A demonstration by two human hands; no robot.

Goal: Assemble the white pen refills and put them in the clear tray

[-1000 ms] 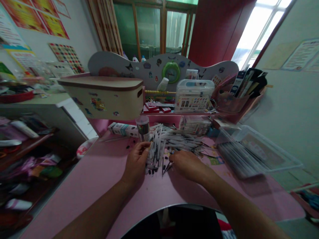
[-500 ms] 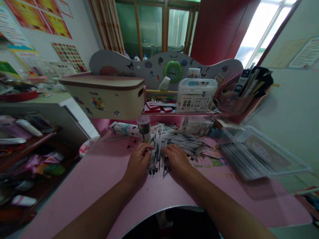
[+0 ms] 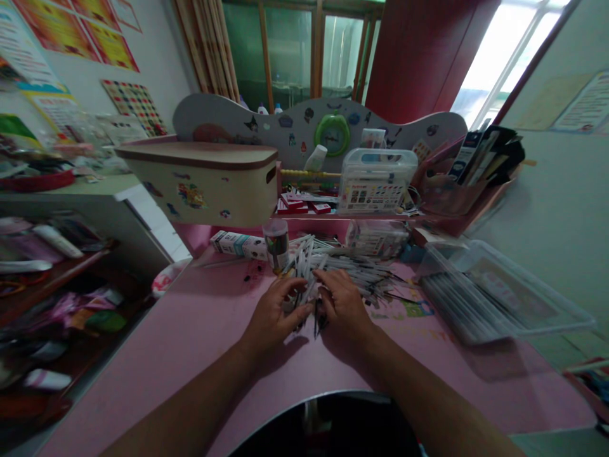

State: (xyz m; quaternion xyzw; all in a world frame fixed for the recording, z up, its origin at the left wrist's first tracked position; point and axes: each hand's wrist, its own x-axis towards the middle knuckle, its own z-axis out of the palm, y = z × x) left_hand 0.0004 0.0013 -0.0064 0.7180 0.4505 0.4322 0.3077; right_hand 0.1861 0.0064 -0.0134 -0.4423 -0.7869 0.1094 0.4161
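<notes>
On the pink desk (image 3: pixel 214 362), our half-open left hand (image 3: pixel 271 317) and curled right hand (image 3: pixel 346 311) flank loose pen refills (image 3: pixel 303 260), seemingly keeping them together, left of a larger pile (image 3: pixel 361 270); whether the right grips any, we cannot tell. Unlike a half-second ago, our left thumb reaches right across their near ends.

The left hand (image 3: pixel 272 315) and right hand (image 3: pixel 346 309) were bare, as were both forearms (image 3: pixel 204 384), which widened toward the lower edge of view. Between the forearms showed black clothing (image 3: pixel 364 426), its cut and fabric too dark to make out.
</notes>
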